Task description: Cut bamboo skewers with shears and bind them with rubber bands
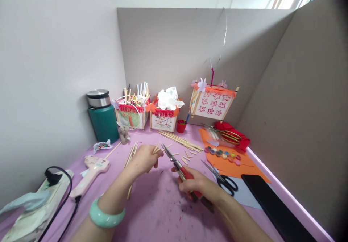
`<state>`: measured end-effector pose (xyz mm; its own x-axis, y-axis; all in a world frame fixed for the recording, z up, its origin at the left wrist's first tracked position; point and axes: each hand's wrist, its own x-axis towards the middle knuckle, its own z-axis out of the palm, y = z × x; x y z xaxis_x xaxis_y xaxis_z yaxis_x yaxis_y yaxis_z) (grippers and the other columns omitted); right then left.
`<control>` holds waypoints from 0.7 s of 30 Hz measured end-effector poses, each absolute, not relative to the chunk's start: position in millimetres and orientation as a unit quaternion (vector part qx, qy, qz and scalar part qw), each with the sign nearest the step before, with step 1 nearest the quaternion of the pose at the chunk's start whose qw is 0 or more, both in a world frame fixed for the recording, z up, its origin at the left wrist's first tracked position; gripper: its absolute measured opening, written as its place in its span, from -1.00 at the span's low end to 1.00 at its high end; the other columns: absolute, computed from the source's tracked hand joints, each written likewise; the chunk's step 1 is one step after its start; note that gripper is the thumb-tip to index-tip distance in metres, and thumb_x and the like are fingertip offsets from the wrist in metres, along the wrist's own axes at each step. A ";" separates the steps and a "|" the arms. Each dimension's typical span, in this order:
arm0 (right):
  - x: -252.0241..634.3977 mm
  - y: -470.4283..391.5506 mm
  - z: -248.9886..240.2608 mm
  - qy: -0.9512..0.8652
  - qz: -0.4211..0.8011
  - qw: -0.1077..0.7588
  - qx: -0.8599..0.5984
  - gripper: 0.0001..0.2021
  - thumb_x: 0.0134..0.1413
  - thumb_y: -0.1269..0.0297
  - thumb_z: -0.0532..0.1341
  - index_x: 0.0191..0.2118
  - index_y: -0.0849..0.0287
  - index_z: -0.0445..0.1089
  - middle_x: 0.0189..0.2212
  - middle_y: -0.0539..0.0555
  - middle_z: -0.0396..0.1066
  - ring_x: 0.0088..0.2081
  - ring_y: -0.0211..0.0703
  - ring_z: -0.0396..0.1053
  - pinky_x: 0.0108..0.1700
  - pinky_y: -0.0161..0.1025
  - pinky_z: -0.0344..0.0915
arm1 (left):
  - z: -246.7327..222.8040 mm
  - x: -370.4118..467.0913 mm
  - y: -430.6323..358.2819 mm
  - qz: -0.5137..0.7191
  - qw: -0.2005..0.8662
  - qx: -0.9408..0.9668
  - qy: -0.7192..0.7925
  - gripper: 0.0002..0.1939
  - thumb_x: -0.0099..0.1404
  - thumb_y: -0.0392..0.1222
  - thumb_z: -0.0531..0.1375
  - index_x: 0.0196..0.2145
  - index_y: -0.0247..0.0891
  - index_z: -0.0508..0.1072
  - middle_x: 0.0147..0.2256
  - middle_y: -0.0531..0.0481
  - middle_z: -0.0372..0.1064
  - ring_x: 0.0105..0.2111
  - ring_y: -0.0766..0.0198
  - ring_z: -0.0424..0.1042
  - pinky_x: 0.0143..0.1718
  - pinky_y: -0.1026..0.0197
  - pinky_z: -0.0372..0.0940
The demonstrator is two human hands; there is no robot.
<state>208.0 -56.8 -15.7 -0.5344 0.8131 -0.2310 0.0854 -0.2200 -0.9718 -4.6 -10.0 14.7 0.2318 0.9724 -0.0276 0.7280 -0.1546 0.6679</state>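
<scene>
My left hand (146,158) is closed around a few thin wooden sticks (156,148), whose ends stick out past the fingers. My right hand (194,184) grips red-handled shears (187,174). Their metal blades point up and left, close beside the sticks' ends; whether they touch cannot be made out. Just beyond the blades lie several short cut stick pieces (186,158). Under and beside my left wrist are longer sticks (131,154). A green bangle (107,215) circles my left forearm.
Behind are a long stick bundle (179,140), two decorated boxes (130,117) and a hanging paper lantern (214,103). Left stand a green flask (103,120), a glue gun (91,175) and a corded power strip (40,204). Right lie black scissors (227,184), paint pots (223,154) and a black phone-like slab (272,205).
</scene>
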 end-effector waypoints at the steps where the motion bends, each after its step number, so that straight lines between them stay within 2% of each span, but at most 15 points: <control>1: 207.7 -56.7 -16.5 -0.566 0.668 0.268 -0.402 -0.50 -0.21 0.38 0.19 -0.02 0.16 0.21 -0.55 -0.11 0.19 -0.60 -0.39 0.09 -0.57 -0.40 0.01 | 14.4 -5.0 -9.5 0.216 0.287 0.731 0.580 -0.58 0.23 -0.03 -0.07 -0.42 -0.32 0.49 -0.63 0.02 0.36 -0.76 0.37 0.17 -0.63 0.29 0.08; 8: 199.3 -57.6 -12.3 -0.587 0.626 0.279 -0.431 -0.48 -0.36 0.53 0.15 -0.10 0.17 0.25 -0.61 -0.16 0.10 -0.65 -0.43 0.00 -0.63 -0.41 -0.08 | 17.1 0.4 -12.6 0.238 0.215 0.740 0.591 -0.56 0.24 -0.03 -0.03 -0.66 -0.27 0.39 -0.65 0.01 0.32 -0.62 0.31 0.27 -0.51 0.28 0.05; 13: 196.9 -58.9 -13.4 -0.584 0.615 0.288 -0.445 -0.51 -0.33 0.50 0.16 -0.11 0.16 0.26 -0.59 -0.15 0.11 -0.64 -0.42 0.03 -0.61 -0.41 -0.06 | 18.7 6.2 -18.0 0.247 0.134 0.743 0.607 -0.76 0.19 -0.11 0.08 -0.54 -0.25 0.40 -0.59 0.02 0.33 -0.55 0.30 0.25 -0.51 0.28 -0.05; 21: 201.8 -58.9 -12.5 -0.560 0.654 0.280 -0.424 -0.54 -0.19 0.36 0.19 -0.05 0.18 0.22 -0.59 -0.13 0.17 -0.62 -0.40 0.09 -0.58 -0.40 -0.04 | 18.1 6.8 -17.7 0.222 0.122 0.745 0.616 -0.65 0.25 -0.11 0.00 -0.57 -0.27 0.43 -0.64 -0.03 0.31 -0.61 0.30 0.20 -0.52 0.24 -0.10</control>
<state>201.8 -58.9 -12.5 -0.4834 0.8415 -0.2414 0.1095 -0.2155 -0.9704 6.8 -17.7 18.1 0.1410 0.9734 0.1806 0.8646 -0.2099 0.4566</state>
